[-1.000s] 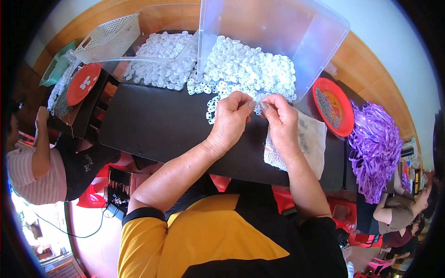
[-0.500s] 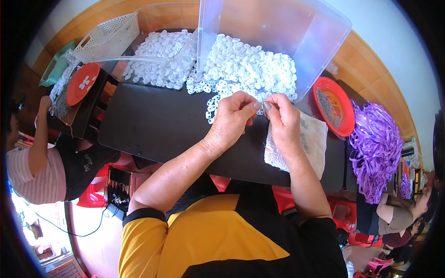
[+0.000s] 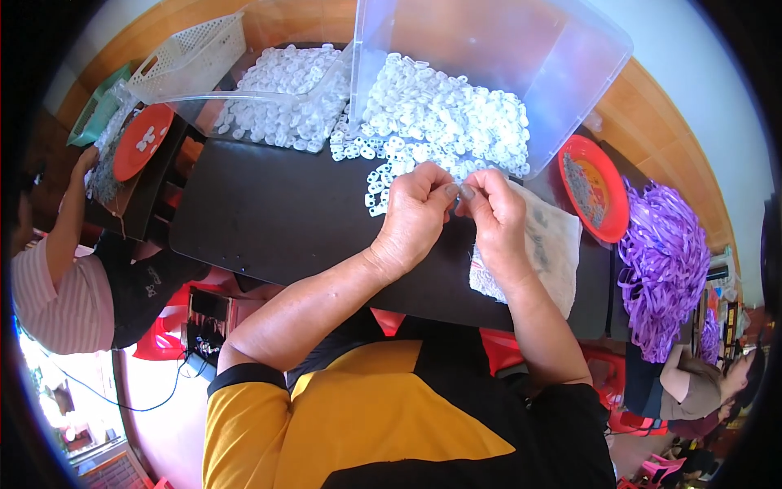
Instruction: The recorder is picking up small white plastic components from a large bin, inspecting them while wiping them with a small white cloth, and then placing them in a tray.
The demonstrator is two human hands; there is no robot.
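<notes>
My left hand [image 3: 418,217] and my right hand [image 3: 496,213] meet above the dark table [image 3: 269,208], each with thumb and forefinger pinched. Whatever sits between the fingertips is too small and covered to make out. Just beyond them lies a heap of small white plastic pieces with holes [image 3: 456,114], spilling from a clear plastic bin [image 3: 562,90] tipped on its side. Loose pieces [image 3: 376,189] are scattered next to my left hand. Under my right wrist a white cloth [image 3: 547,261] with grey smudges is spread on the table.
Left of the heap, a second clear bin [image 3: 277,122] holds more white pieces. A red bowl [image 3: 617,213] with small grey parts stands at the right, beside bundled purple straps [image 3: 664,269]. At a side table on the left, a person [image 3: 69,285] sits near a red plate [image 3: 130,163].
My fingertips have drawn closer together, still pinched. The view has shifted slightly. The person on the left has moved an arm a little.
</notes>
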